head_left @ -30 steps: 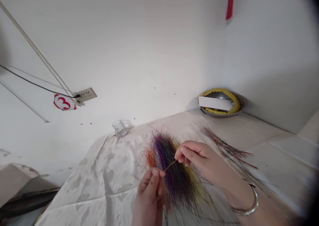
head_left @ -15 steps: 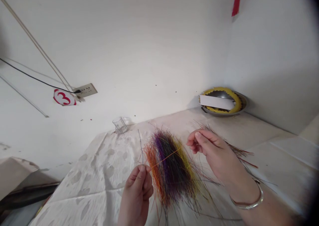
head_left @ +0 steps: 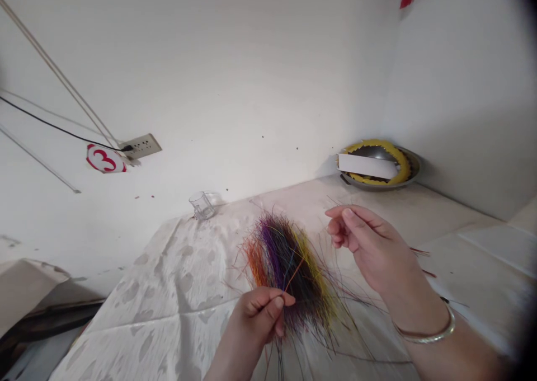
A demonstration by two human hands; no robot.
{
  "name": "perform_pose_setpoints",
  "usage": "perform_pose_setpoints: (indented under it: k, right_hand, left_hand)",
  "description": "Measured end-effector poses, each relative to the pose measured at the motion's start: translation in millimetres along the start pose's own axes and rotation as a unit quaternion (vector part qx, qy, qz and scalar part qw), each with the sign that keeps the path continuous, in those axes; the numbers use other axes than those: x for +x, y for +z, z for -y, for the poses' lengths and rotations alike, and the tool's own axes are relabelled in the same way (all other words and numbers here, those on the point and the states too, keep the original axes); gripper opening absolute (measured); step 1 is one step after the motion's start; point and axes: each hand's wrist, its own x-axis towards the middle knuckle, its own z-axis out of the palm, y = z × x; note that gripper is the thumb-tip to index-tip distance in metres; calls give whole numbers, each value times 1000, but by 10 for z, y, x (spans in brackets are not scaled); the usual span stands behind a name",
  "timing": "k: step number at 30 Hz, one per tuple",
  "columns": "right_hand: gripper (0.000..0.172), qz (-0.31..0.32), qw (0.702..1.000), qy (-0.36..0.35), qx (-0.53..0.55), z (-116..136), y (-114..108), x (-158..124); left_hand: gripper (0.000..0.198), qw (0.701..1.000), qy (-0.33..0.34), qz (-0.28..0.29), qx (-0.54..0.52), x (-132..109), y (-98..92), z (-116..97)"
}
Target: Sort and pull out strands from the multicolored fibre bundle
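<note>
A pile of thin, stiff coloured strands lies on the cloth, banded orange, purple, near-black and yellow. Over its lower left part, my left hand is closed in a pinch on an orange strand, which slants up to the right across the dark band. A bluish strand also seems to rise from that pinch. To the right of the pile, my right hand is raised with thumb and forefinger pressed together. What it grips, if anything, is too fine to make out. A silver bangle circles that wrist.
A patterned white cloth covers the table. A clear glass mug stands near the wall. At the back right, a metal bowl holds a yellow ring and a white strip. Loose strands lie behind my right hand.
My left hand has moved right, over the pile, and the strands in it have swung to lean right. My right hand has shifted slightly up and right, further from the orange strand's tip.
</note>
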Motion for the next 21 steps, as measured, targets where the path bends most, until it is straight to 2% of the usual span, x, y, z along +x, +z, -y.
perform_pose_setpoints:
  k: [3,5,9,11,13,17,21]
  right_hand:
    - [21,18,999,31,0,-10,24,-19]
    - [25,59,996,57,-35,-14,53,-52]
    - [24,217,961,96,-138,11,146,-145]
    - [19,272,942,103,-166,34,195,-181]
    - [21,284,937,99,-179,54,226,-197]
    - [22,250,946,79,-190,64,224,-174]
    - [18,224,956,112,-151,43,200,-158]
  left_hand:
    - [26,997,15,23,-76,18,44,-26]
    - [24,991,26,38,-126,26,99,-57]
    - [22,981,27,55,-185,38,224,-129]
    - [22,977,23,70,-203,46,265,-145]
    - [23,972,16,82,-221,54,284,-139]
    - [20,962,2,91,-257,60,282,-89]
    - [18,956,-3,100,-275,60,289,-74]
